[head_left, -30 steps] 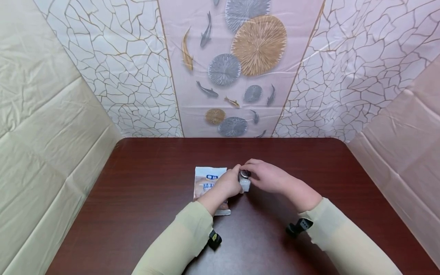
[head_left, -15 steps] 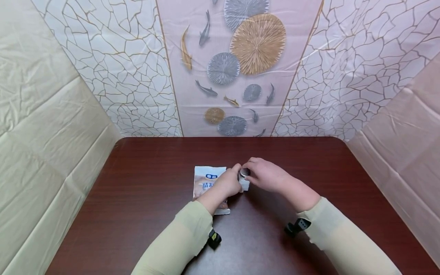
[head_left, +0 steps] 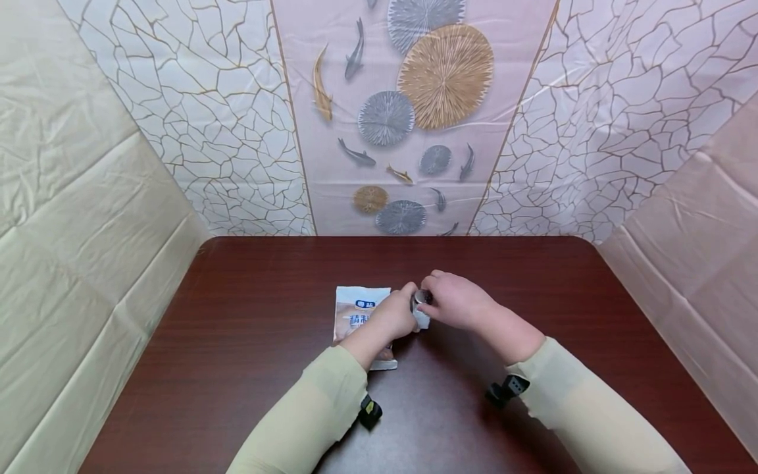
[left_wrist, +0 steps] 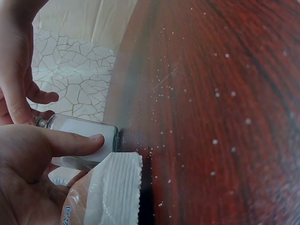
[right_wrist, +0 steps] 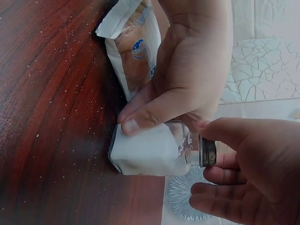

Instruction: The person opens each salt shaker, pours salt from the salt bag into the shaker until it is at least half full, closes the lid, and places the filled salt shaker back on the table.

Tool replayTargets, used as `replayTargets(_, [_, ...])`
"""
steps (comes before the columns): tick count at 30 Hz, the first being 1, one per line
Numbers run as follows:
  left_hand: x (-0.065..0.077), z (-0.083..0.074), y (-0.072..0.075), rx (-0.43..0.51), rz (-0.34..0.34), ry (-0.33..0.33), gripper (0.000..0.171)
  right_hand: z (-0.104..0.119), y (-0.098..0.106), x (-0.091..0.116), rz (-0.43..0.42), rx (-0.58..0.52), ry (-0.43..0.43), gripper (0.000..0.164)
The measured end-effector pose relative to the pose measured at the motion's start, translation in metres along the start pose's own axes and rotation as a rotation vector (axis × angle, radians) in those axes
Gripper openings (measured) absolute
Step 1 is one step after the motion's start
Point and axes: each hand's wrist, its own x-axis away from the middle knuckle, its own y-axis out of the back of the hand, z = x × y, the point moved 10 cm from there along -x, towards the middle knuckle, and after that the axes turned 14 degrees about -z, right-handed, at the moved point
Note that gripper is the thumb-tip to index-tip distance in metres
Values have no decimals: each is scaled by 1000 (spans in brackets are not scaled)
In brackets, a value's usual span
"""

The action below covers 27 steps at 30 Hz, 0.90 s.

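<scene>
A small clear glass shaker filled with white grains stands upright on the table. My left hand grips its body, thumb laid along the near glass side. At the top, my right hand holds the dark metal cap between thumb and fingers; in the right wrist view the cap sits at the jar's neck. Whether its thread is engaged cannot be told. Beside the shaker, partly under my left hand and wrist, lies a white and brown packet with blue print.
White grains are scattered over the dark red wooden table. A patterned cloth hangs behind the table's far edge, with pale cloth at the sides. Black wrist cameras sit below both sleeves.
My right hand and wrist have turned slightly at the cap, the fingers shifting round it. The left hand, shaker and packet stay in about the same place.
</scene>
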Motion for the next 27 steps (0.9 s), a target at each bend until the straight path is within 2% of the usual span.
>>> replayTargets(6, [0, -2, 1, -10, -12, -12, 59, 3, 0, 0, 21, 35, -11, 25])
replayTargets(14, [0, 0, 1, -6, 1, 0, 60, 7, 0, 3, -25, 63, 5, 27])
replayTargets(21, [1, 2, 0, 1, 8, 16, 58, -1, -7, 5, 5, -26, -59, 34])
replayTargets(27, [0, -1, 1, -5, -2, 0, 67, -4, -8, 9, 10, -153, -54, 38])
